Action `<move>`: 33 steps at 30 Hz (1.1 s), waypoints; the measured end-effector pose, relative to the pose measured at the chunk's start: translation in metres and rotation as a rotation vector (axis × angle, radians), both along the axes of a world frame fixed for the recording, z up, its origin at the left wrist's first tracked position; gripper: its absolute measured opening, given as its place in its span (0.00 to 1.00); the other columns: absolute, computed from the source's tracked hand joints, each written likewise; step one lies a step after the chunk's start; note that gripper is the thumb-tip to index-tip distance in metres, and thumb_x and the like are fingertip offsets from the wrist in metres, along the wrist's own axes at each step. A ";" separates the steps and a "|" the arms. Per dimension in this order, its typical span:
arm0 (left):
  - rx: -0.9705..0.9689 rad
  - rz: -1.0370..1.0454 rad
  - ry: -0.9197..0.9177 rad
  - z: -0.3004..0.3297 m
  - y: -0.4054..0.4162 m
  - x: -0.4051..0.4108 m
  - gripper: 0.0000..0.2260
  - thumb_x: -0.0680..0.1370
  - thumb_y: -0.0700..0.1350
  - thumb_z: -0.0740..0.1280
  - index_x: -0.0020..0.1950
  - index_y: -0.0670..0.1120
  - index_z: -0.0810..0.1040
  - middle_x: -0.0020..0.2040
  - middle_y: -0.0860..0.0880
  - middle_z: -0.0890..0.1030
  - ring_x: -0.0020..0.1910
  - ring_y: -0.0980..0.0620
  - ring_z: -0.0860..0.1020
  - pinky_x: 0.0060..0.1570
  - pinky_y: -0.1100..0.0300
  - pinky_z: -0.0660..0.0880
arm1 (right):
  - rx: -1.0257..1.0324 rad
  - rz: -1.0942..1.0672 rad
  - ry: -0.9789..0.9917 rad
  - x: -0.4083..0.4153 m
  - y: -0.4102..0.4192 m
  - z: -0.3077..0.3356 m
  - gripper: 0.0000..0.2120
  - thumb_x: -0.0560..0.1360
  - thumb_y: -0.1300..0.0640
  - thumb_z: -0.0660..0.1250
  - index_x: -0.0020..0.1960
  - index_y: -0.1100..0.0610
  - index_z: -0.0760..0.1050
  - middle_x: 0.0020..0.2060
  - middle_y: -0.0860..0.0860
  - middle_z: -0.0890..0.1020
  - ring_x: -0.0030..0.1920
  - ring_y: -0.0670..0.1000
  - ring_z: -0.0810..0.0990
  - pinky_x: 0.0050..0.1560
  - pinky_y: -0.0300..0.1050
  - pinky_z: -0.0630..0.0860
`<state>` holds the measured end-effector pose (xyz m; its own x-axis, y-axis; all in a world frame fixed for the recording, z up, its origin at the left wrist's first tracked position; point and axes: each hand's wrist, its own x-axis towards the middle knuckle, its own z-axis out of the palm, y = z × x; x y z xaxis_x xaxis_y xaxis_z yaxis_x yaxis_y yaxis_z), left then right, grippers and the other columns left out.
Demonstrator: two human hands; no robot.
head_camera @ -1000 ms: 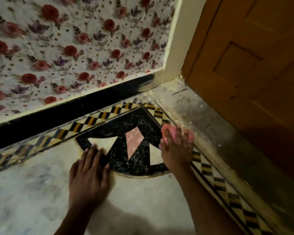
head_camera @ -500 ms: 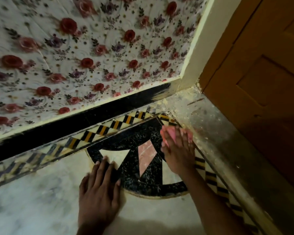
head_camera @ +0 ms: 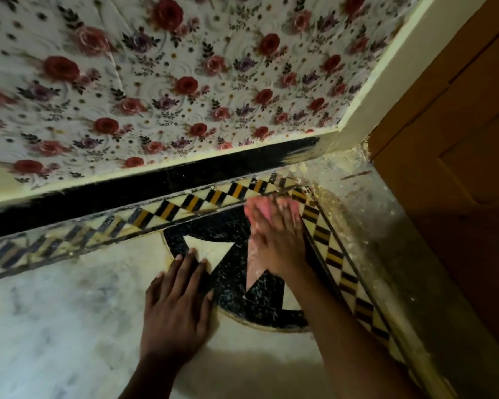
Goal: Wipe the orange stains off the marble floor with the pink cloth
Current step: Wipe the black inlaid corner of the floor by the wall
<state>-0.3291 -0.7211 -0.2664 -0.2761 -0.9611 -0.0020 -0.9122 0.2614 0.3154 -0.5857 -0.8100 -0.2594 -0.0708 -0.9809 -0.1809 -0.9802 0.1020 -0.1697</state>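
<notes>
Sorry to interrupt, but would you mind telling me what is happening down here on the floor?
A person is scrubbing the patterned marble floor in the corner by the wooden door. The right hand presses a pink cloth flat where the black inlay meets the checkered border. The left hand lies flat on the floor as a brace. Pale residue shows along the threshold.

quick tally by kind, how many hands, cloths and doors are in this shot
hands: 2, the left hand flat on the marble floor, the right hand pressing the cloth
pink cloth: 1
wooden door: 1
total: 4
</notes>
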 end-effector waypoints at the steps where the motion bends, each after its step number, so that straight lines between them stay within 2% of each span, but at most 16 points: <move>1: -0.001 -0.003 -0.006 0.000 -0.001 0.000 0.29 0.85 0.61 0.51 0.84 0.52 0.63 0.87 0.51 0.55 0.86 0.50 0.54 0.79 0.45 0.57 | -0.018 -0.004 0.012 -0.006 0.022 0.000 0.29 0.83 0.35 0.39 0.82 0.31 0.38 0.86 0.48 0.40 0.85 0.57 0.37 0.83 0.63 0.39; 3: 0.001 -0.004 -0.011 -0.001 -0.002 0.000 0.29 0.85 0.60 0.51 0.84 0.52 0.62 0.87 0.51 0.55 0.86 0.50 0.53 0.79 0.45 0.57 | -0.029 -0.216 0.047 -0.037 0.027 -0.003 0.29 0.83 0.36 0.42 0.84 0.34 0.42 0.86 0.51 0.46 0.85 0.62 0.44 0.82 0.70 0.49; 6: -0.019 -0.010 -0.015 -0.007 -0.003 0.001 0.29 0.85 0.60 0.52 0.85 0.52 0.62 0.87 0.51 0.56 0.86 0.50 0.53 0.79 0.45 0.56 | 0.013 -0.657 0.007 -0.055 -0.040 0.001 0.31 0.85 0.35 0.44 0.84 0.39 0.38 0.86 0.56 0.43 0.85 0.65 0.40 0.81 0.71 0.40; 8: -0.031 -0.001 -0.016 -0.007 -0.002 0.001 0.28 0.84 0.60 0.53 0.84 0.53 0.63 0.87 0.52 0.57 0.85 0.51 0.55 0.78 0.46 0.57 | 0.041 -0.755 -0.034 -0.040 -0.089 0.007 0.34 0.84 0.35 0.43 0.85 0.45 0.37 0.85 0.57 0.39 0.84 0.66 0.37 0.81 0.71 0.37; 11: -0.036 0.004 -0.021 -0.007 -0.002 0.001 0.28 0.84 0.60 0.53 0.82 0.53 0.67 0.86 0.52 0.58 0.85 0.51 0.56 0.77 0.45 0.60 | 0.040 -0.403 -0.030 0.013 -0.098 0.008 0.37 0.85 0.36 0.45 0.85 0.51 0.34 0.85 0.57 0.36 0.84 0.64 0.34 0.82 0.67 0.37; 14: -0.035 0.013 -0.017 -0.004 -0.004 0.001 0.28 0.84 0.60 0.54 0.82 0.52 0.67 0.86 0.52 0.58 0.85 0.51 0.56 0.77 0.45 0.60 | -0.017 0.058 -0.025 0.044 -0.025 0.001 0.36 0.84 0.35 0.44 0.85 0.48 0.36 0.85 0.52 0.39 0.85 0.59 0.36 0.82 0.60 0.33; 15: -0.030 0.013 -0.016 -0.004 -0.005 0.001 0.28 0.84 0.60 0.54 0.82 0.52 0.67 0.86 0.53 0.57 0.85 0.51 0.56 0.77 0.46 0.60 | -0.027 0.054 -0.025 0.032 -0.014 -0.002 0.36 0.83 0.34 0.44 0.85 0.47 0.37 0.86 0.50 0.41 0.85 0.58 0.38 0.82 0.60 0.33; 16: -0.020 0.007 -0.016 -0.005 -0.005 0.000 0.28 0.84 0.61 0.54 0.83 0.53 0.66 0.86 0.53 0.57 0.85 0.52 0.55 0.78 0.46 0.59 | -0.017 -0.070 -0.016 0.016 -0.016 -0.002 0.37 0.83 0.33 0.45 0.85 0.46 0.38 0.86 0.50 0.42 0.85 0.59 0.39 0.82 0.62 0.35; 19: -0.027 0.013 -0.015 -0.008 -0.005 0.002 0.28 0.84 0.61 0.53 0.83 0.54 0.64 0.86 0.54 0.56 0.85 0.53 0.54 0.78 0.46 0.58 | 0.012 -0.698 -0.018 -0.010 -0.062 0.005 0.37 0.84 0.35 0.46 0.86 0.52 0.38 0.86 0.56 0.41 0.85 0.62 0.39 0.83 0.66 0.38; 20: -0.029 0.016 -0.020 -0.009 -0.005 0.001 0.28 0.84 0.61 0.53 0.83 0.55 0.64 0.86 0.54 0.56 0.85 0.53 0.54 0.78 0.46 0.58 | 0.030 -0.814 -0.056 -0.005 -0.084 0.009 0.38 0.84 0.36 0.46 0.86 0.54 0.38 0.85 0.58 0.39 0.85 0.63 0.37 0.82 0.67 0.36; 22: -0.018 0.017 -0.027 -0.009 -0.005 0.001 0.28 0.84 0.61 0.53 0.84 0.55 0.64 0.87 0.54 0.56 0.85 0.53 0.54 0.79 0.47 0.57 | 0.061 -0.754 -0.139 0.025 -0.111 0.018 0.38 0.85 0.37 0.45 0.85 0.56 0.36 0.84 0.59 0.35 0.83 0.64 0.32 0.81 0.67 0.32; 25: -0.012 0.019 -0.019 -0.006 -0.005 0.001 0.29 0.84 0.61 0.53 0.84 0.54 0.63 0.87 0.55 0.55 0.85 0.53 0.54 0.79 0.48 0.57 | 0.013 -0.215 -0.128 0.076 -0.080 0.009 0.36 0.86 0.38 0.44 0.85 0.53 0.33 0.83 0.54 0.32 0.83 0.60 0.31 0.80 0.62 0.30; 28: -0.002 0.009 -0.023 -0.005 -0.005 0.001 0.29 0.84 0.62 0.52 0.85 0.53 0.61 0.87 0.54 0.55 0.86 0.53 0.53 0.79 0.48 0.56 | 0.012 0.244 -0.125 0.073 -0.020 0.002 0.33 0.84 0.38 0.42 0.86 0.47 0.37 0.85 0.48 0.35 0.84 0.53 0.31 0.84 0.63 0.37; 30: 0.007 0.004 -0.016 -0.006 -0.005 0.001 0.30 0.84 0.62 0.51 0.85 0.54 0.59 0.87 0.55 0.53 0.86 0.55 0.51 0.80 0.48 0.55 | -0.006 0.166 -0.023 0.042 -0.020 -0.004 0.33 0.85 0.41 0.50 0.86 0.45 0.41 0.86 0.49 0.38 0.84 0.56 0.33 0.84 0.65 0.40; 31: 0.010 0.007 -0.018 -0.006 -0.006 0.002 0.30 0.84 0.62 0.51 0.86 0.55 0.57 0.87 0.55 0.52 0.86 0.55 0.50 0.80 0.49 0.55 | -0.034 0.002 0.001 0.027 -0.028 -0.005 0.34 0.86 0.42 0.52 0.86 0.47 0.42 0.86 0.51 0.41 0.85 0.58 0.36 0.84 0.66 0.40; 33: 0.013 0.004 -0.033 -0.007 -0.005 0.001 0.30 0.84 0.62 0.50 0.86 0.56 0.54 0.87 0.56 0.49 0.86 0.56 0.48 0.81 0.48 0.54 | -0.050 -0.417 -0.022 0.016 -0.057 -0.003 0.34 0.86 0.42 0.50 0.86 0.50 0.41 0.86 0.54 0.42 0.85 0.60 0.38 0.83 0.65 0.38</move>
